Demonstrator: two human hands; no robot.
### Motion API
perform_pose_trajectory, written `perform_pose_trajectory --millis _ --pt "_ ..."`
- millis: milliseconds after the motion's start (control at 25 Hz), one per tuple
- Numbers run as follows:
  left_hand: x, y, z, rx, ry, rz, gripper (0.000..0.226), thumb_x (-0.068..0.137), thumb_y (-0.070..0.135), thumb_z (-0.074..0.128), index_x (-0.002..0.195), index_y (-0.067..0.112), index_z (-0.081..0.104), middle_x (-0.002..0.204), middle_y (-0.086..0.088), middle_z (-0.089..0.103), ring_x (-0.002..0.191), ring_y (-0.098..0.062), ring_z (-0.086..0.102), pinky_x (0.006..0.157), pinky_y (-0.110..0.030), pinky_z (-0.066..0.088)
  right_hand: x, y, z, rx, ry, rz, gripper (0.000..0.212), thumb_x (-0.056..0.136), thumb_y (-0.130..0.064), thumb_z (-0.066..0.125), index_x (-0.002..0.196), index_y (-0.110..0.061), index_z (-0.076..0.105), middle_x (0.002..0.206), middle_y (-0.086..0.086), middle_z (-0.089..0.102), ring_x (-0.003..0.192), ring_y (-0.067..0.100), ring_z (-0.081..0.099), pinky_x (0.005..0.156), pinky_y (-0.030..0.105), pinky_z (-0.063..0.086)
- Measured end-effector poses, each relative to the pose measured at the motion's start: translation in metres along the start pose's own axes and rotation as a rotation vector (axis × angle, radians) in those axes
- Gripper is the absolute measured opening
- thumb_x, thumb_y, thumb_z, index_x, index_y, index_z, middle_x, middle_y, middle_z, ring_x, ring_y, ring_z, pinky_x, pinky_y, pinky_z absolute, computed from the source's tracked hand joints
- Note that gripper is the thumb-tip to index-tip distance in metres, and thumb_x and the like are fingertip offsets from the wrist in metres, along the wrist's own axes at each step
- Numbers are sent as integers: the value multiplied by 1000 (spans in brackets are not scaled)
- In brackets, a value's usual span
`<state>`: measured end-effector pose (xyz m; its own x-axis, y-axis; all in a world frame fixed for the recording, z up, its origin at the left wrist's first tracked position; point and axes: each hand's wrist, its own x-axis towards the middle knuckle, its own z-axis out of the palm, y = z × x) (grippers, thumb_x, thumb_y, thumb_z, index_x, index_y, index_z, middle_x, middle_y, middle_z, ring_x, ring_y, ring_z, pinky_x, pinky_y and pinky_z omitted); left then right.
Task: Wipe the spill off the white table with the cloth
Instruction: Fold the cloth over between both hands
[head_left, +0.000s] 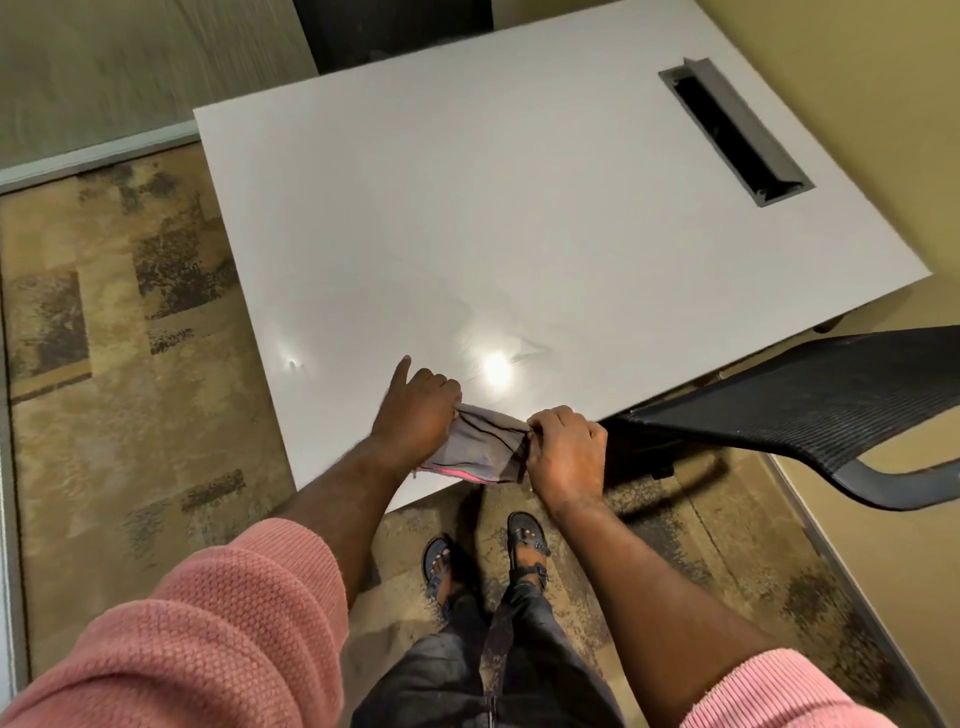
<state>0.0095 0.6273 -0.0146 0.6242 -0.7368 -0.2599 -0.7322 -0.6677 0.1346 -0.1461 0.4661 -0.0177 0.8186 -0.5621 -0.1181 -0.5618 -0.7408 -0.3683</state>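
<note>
Carpet (130, 312): patterned tan and dark brown floor covering, left of the white table and running under it towards the person's feet.
Left sleeve (171, 639): pink knit, pushed up the forearm, below and left of the table's near corner.
White table (493, 208): a plain glossy top seen from above, turned at an angle so one corner points at the person; two bright light reflections sit on its near part.
Spill (524, 347): only faint wet streaks show on the table, beside the larger reflection, just beyond the hands; its edges are hard to make out.
Left hand (415, 415): over the table's near edge, fingers curled and clamped on the left end of the cloth, with the forefinger stretched out towards the table's middle.
Cloth (480, 447): grey, with dark lines and a pink hem, bunched and held between the two hands at the table's near corner; its lower part hangs at the table edge.
Right hand (566, 452): at the same corner of the table, fingers pinched tight on the right end of the cloth.
Sandals (527, 540): dark, on both feet, on the carpet just below the table corner.
Cable slot (737, 130): a long grey-framed dark opening in the table's far right part.
Chair (810, 405): black mesh, right of the table's near edge, partly tucked under it.
</note>
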Motion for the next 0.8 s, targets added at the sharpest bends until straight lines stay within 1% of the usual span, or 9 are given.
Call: perform_pose_trajectory --millis 160,280,360,480,680,800 --pt "-8 8 -33 -77 59 -22 18 101 26 53 106 23 70 102 4 71 114 -21 58 129 -46 7 3 -6 -35 -19 96 -33 18 91 -15 71 106 -24 75 106 -5 71 102 19 63 102 40 37" --pt "-14 15 -61 -81 125 -14 19 102 28 54 106 24 72 108 4 68 115 -19 57 129 -45 7 4 -8 -60 -22 151 -47 19 89 -13 73 104 -25 76 104 -6 72 103 20 62 102 39 35" --pt "-17 19 -80 -61 158 4 20 103 29 53 108 25 73 111 5 67 116 -18 56 129 -45 6 3 -9 -74 -33 168 -54 19 90 -14 72 103 -27 76 103 -8 72 105 18 62 104 38 31" --pt "-16 23 -104 -43 190 42 21 102 30 54 106 25 74 106 5 69 115 -18 57 130 -44 5 5 -9 -91 -41 182 -71 19 92 -18 70 106 -30 76 104 -11 72 109 15 62 108 36 25" --pt "-6 31 -143 -16 249 96 21 101 35 56 103 27 75 101 6 70 114 -17 58 130 -45 5 13 -9 -127 -5 273 -89 19 89 -19 65 102 -28 77 102 -12 71 109 12 61 115 40 25" --pt "1 38 -160 -32 264 122 20 102 38 56 103 30 74 100 10 68 113 -14 57 129 -43 4 19 -5 -147 24 332 -102 17 87 -19 66 97 -29 76 100 -12 67 106 12 60 116 39 24"
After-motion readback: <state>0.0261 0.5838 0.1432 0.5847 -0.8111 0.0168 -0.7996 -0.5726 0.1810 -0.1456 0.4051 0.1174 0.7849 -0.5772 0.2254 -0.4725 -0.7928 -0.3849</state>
